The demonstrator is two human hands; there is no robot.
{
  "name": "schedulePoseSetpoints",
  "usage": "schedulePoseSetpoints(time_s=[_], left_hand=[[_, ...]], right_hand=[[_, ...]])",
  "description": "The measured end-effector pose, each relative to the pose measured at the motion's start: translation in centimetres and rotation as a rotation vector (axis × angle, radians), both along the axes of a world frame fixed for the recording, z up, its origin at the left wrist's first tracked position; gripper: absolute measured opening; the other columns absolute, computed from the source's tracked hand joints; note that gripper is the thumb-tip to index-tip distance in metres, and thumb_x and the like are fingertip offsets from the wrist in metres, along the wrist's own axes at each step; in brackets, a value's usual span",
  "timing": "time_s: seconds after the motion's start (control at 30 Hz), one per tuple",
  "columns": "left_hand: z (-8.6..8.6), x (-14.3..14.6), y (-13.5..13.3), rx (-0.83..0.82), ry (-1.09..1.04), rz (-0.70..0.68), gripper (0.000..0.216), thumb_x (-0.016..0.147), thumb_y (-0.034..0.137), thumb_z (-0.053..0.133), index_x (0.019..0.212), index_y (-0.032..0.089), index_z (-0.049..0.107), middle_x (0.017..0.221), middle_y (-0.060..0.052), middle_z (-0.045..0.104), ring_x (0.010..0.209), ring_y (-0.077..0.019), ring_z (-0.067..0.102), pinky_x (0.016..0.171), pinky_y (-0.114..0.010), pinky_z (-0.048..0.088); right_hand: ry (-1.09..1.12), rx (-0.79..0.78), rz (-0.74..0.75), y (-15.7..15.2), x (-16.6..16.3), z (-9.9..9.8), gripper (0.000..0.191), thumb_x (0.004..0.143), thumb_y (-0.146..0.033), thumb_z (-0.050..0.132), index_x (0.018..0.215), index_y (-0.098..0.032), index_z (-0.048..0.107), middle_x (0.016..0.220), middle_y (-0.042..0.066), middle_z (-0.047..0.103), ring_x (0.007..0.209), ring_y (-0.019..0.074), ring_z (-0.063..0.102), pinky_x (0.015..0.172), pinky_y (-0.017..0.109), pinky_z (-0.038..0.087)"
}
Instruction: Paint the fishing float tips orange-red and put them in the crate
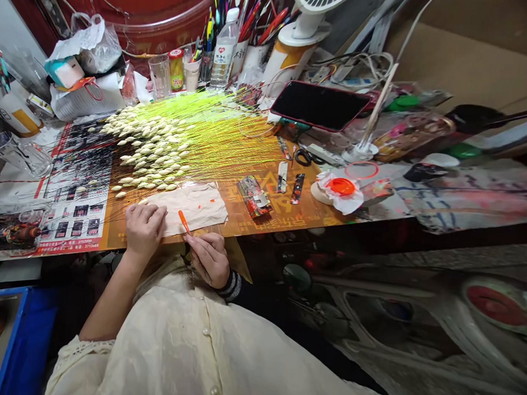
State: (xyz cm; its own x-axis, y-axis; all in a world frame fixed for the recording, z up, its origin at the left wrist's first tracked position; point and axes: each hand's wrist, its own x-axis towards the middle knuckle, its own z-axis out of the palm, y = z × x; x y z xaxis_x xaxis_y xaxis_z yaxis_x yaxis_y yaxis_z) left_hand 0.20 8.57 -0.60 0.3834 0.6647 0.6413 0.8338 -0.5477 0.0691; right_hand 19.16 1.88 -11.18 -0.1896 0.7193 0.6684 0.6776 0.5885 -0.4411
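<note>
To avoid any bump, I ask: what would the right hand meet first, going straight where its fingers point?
The right hand would probably meet the pale cloth first, or, if it passes above it, the left hand; its height over the cloth is unclear.

Clear bottle (pixel 224 51): label apparently reads 净水, red logo above too small; white cup (pixel 239 55) beside it: 不, next character unclear; printed sheet (pixel 83 219), red bottom strip (pixel 62 247): 电话 twice, numbers apparently starting 375 and 371, rest blurred; orange-brown table cover (pixel 309 213): gold characters, seemingly 京东, remainder uncertain.
</note>
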Motion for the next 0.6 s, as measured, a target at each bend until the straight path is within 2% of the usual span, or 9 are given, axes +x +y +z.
schedulePoseSetpoints(time_s=[0.13, 0.37, 0.6], left_hand=[[-0.1, -0.6, -0.2, -0.018, -0.033, 0.022, 0.02, 0.092, 0.025, 0.056, 0.108, 0.025, 0.068, 0.1, -0.007, 0.071, 0.093, -0.0209, 0.063, 0.09, -0.041, 0.036], [-0.2, -0.7, -0.4, 0.006, -0.023, 0.021, 0.018, 0.091, 0.024, 0.058, 0.107, 0.023, 0.068, 0.101, -0.007, 0.071, 0.092, -0.0194, 0.062, 0.089, -0.039, 0.037], [-0.5, -0.8, -0.5, -0.018, -0.036, 0.037, 0.02, 0.093, 0.027, 0.055, 0.107, 0.025, 0.07, 0.1, -0.007, 0.071, 0.09, -0.0197, 0.062, 0.089, -0.04, 0.038]], right_hand=[[-0.016, 0.0, 0.025, 0.0, -0.2, -0.1, 0.043, 0.094, -0.034, 0.046, 0.134, -0.024, 0.058, 0.118, 0.011, 0.065, 0.107, 0.0259, 0.053, 0.098, 0.046, 0.043], [-0.036, 0.009, 0.053, 0.0, -1.3, 0.4, 0.043, 0.094, -0.028, 0.045, 0.135, -0.025, 0.057, 0.119, 0.009, 0.066, 0.104, 0.0245, 0.053, 0.098, 0.045, 0.044], [-0.036, 0.02, 0.048, 0.1, -2.0, 1.0, 0.048, 0.093, -0.025, 0.05, 0.141, -0.025, 0.051, 0.121, 0.008, 0.066, 0.105, 0.0237, 0.055, 0.098, 0.042, 0.043]])
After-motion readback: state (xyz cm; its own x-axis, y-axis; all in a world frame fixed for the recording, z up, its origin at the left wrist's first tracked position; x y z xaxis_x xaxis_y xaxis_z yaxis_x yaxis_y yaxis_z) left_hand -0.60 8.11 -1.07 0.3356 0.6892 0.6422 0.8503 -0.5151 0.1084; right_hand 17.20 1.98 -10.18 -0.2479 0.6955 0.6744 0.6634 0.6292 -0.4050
